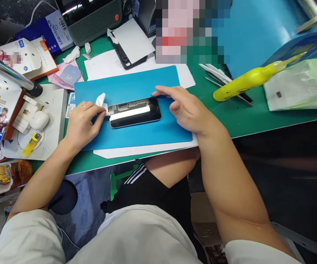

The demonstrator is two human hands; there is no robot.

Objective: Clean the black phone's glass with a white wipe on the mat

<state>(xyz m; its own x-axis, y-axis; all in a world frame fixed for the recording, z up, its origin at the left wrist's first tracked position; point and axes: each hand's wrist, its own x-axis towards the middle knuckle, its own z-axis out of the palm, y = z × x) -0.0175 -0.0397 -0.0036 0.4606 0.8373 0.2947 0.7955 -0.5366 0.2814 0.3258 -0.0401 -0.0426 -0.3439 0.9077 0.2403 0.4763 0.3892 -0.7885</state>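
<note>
A black smartphone [136, 116] lies face up on a blue mat [136, 136], its glossy screen reflecting light. At its left end my left hand [85, 119], a ring on one finger, pinches a crumpled white tissue [101, 99]. The fingertips of that hand are at the phone's edge. My right hand [185, 108] is open by the far right corner of the phone, with its index finger stretched out. Whether that fingertip touches the phone I cannot tell.
White paper [100, 68] lies partly under the mat. Behind it sits a black phone case [124, 60] with a white card. A yellow bottle [240, 83] with a thin tip lies at right. Boxes, a yellow lighter [32, 145] and a white earbud case [39, 120] crowd the left.
</note>
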